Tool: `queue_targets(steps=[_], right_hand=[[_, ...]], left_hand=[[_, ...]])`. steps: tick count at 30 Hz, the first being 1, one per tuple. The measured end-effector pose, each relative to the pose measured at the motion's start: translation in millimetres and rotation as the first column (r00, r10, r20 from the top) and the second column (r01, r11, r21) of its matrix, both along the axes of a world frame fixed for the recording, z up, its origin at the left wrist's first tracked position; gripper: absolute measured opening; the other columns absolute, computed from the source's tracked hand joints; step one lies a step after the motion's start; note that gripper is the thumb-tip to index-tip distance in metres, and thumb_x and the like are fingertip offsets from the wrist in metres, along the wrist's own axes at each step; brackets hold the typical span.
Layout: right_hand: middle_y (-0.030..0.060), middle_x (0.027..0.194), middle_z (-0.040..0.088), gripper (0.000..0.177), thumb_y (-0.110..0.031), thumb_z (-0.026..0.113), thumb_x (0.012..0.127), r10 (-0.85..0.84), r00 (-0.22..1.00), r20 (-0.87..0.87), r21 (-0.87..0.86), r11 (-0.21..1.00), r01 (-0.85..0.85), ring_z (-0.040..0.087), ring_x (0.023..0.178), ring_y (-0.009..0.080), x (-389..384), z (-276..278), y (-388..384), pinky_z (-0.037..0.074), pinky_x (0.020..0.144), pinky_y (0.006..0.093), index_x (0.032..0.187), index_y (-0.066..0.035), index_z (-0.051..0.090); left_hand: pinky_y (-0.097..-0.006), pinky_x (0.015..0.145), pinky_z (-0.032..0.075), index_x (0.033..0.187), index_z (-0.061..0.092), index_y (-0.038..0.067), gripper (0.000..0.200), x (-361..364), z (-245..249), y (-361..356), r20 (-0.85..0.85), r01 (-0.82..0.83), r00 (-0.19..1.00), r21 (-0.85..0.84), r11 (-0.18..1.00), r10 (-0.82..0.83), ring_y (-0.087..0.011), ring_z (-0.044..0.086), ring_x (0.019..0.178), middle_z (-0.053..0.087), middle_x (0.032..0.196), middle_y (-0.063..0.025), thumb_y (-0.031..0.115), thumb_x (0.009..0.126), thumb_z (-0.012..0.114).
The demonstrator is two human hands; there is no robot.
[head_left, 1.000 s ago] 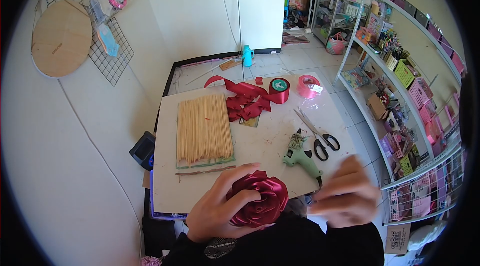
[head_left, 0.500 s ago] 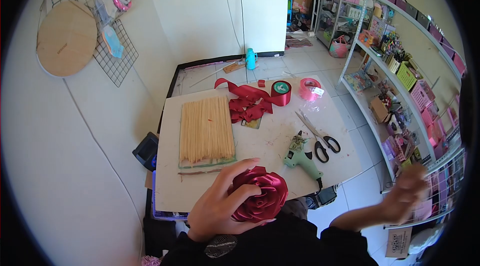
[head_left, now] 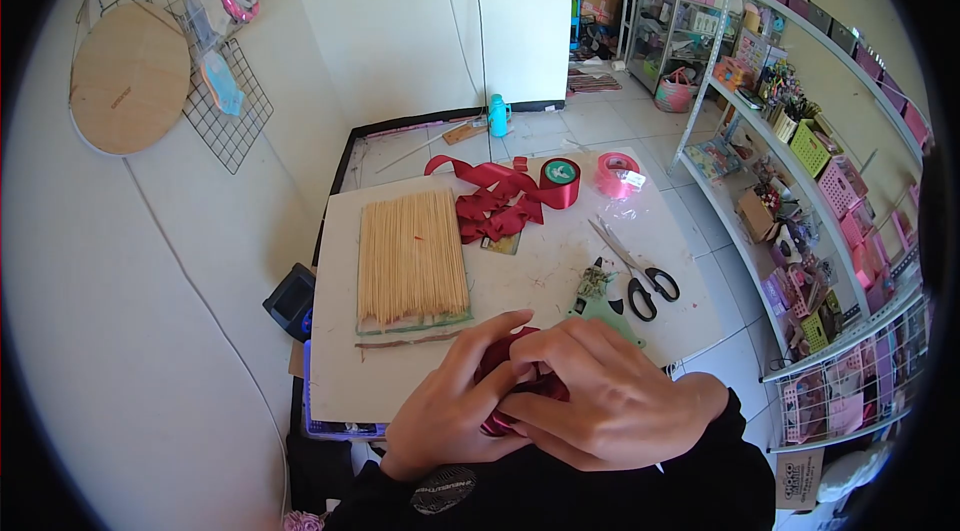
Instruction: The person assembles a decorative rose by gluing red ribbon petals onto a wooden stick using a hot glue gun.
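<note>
Close to my body, over the table's front edge, a dark red ribbon rose (head_left: 548, 388) sits between my hands. My left hand (head_left: 455, 396) wraps round its left side, fingers curled on the petals. From the right, my right hand (head_left: 610, 391) reaches over the rose with bent fingers pressed on the petals, hiding most of the flower. Just beyond my right hand lies a light green glue gun (head_left: 608, 314), its handle partly covered. Scissors (head_left: 638, 276) with black handles lie beside it, blades apart.
A mat of thin wooden sticks (head_left: 412, 256) lies on the white table (head_left: 340, 371). Behind are loose red ribbon (head_left: 500, 221), a red ribbon roll (head_left: 562, 186) and a pink tape roll (head_left: 618, 174). Loaded shelves (head_left: 790, 161) stand at the right; a turquoise flask (head_left: 499, 116) is on the floor.
My right hand has come in from the far right onto the rose, now covering much of it and the glue gun's handle. My left hand keeps its hold.
</note>
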State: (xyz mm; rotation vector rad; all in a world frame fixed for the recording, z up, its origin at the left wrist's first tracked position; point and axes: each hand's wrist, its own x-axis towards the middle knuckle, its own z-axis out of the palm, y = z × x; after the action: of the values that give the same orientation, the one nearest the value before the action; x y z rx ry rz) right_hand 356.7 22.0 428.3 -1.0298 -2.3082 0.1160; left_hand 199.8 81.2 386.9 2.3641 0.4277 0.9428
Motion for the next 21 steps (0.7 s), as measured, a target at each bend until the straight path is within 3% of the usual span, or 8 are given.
queue_targets(steps=[6,10,11,12,13,18,19,21], right_hand=[[0.0115,0.088,0.042,0.014,-0.005,0.061,0.059,0.053,0.996,-0.072,-0.013,0.998,-0.054,0.046,0.076,0.0222,4,-7,1,0.037,0.06,0.0287,0.071,-0.002,0.054],[0.0058,0.082,0.046,0.011,-0.008,0.07,0.064,0.144,0.888,-0.437,-0.058,0.981,-0.188,0.047,0.061,0.0134,55,11,-37,0.036,0.051,0.0275,0.074,-0.008,0.065],[0.0043,0.076,0.048,0.011,-0.011,0.071,0.064,0.224,0.793,-0.566,0.05,0.97,-0.238,0.046,0.057,0.0107,83,-3,-51,0.034,0.049,0.0249,0.075,-0.012,0.068],[0.0082,0.08,0.045,0.048,-0.026,0.07,0.068,0.197,0.701,-0.685,0.083,0.977,-0.194,0.039,0.059,0.0117,116,-22,-81,0.033,0.055,0.0237,0.1,0.003,0.052],[0.0085,0.077,0.042,0.038,-0.023,0.057,0.081,0.122,0.343,-0.931,0.134,0.991,0.012,0.039,0.062,0.0148,147,-44,-113,0.033,0.059,0.0249,0.101,0.006,0.042],[0.0067,0.081,0.041,0.018,-0.016,0.042,0.087,0.402,-0.326,-0.856,0.054,0.695,0.717,0.038,0.072,0.0145,276,-136,-207,0.033,0.065,0.0265,0.097,-0.003,0.049],[0.0067,0.082,0.042,0.017,-0.015,0.043,0.086,0.459,-0.419,-0.784,-0.054,0.622,0.781,0.038,0.071,0.0154,273,-137,-206,0.032,0.064,0.0277,0.096,-0.004,0.051],[0.0058,0.08,0.041,0.017,-0.016,0.048,0.082,0.383,-0.296,-0.875,-0.028,0.57,0.821,0.038,0.07,0.0148,267,-146,-195,0.033,0.062,0.0287,0.094,-0.005,0.051]], left_hand=[[-0.0339,0.077,0.047,0.089,0.052,0.0,0.044,2,0,-1,0.013,-0.002,1.0,-0.001,1.0,0.002,-0.0283,0.051,0.097,0.038,0.116,-0.0166,0.017,0.055,0.075],[-0.0344,0.077,0.047,0.086,0.052,0.003,0.044,-2,4,0,0.001,-0.013,1.0,-0.02,1.0,0.013,-0.0297,0.05,0.099,0.039,0.115,-0.0168,0.02,0.054,0.077],[-0.0345,0.078,0.047,0.085,0.052,0.004,0.044,-3,5,0,0.014,-0.015,1.0,-0.028,1.0,0.015,-0.03,0.049,0.099,0.04,0.115,-0.0169,0.021,0.054,0.078],[-0.0345,0.078,0.047,0.085,0.052,0.004,0.044,-3,6,1,0.016,-0.017,1.0,-0.031,0.999,0.017,-0.03,0.049,0.099,0.04,0.115,-0.0169,0.021,0.054,0.078],[-0.0342,0.077,0.047,0.085,0.052,0.004,0.044,-4,6,2,0.022,-0.02,1.0,0.005,1.0,0.02,-0.0292,0.049,0.099,0.04,0.115,-0.0167,0.021,0.053,0.078],[-0.0332,0.074,0.05,0.085,0.052,0.006,0.045,-8,7,2,0.043,-0.04,0.998,0.007,0.999,0.04,-0.0275,0.05,0.1,0.039,0.115,-0.0161,0.023,0.052,0.079],[-0.0329,0.073,0.05,0.085,0.052,0.006,0.046,-9,7,2,0.039,-0.045,0.998,0.01,0.999,0.045,-0.0275,0.05,0.1,0.039,0.116,-0.016,0.022,0.052,0.079],[-0.0326,0.072,0.051,0.085,0.052,0.006,0.046,-7,8,2,0.033,-0.054,0.998,0.016,0.998,0.053,-0.0274,0.05,0.099,0.039,0.116,-0.0159,0.022,0.052,0.079]])
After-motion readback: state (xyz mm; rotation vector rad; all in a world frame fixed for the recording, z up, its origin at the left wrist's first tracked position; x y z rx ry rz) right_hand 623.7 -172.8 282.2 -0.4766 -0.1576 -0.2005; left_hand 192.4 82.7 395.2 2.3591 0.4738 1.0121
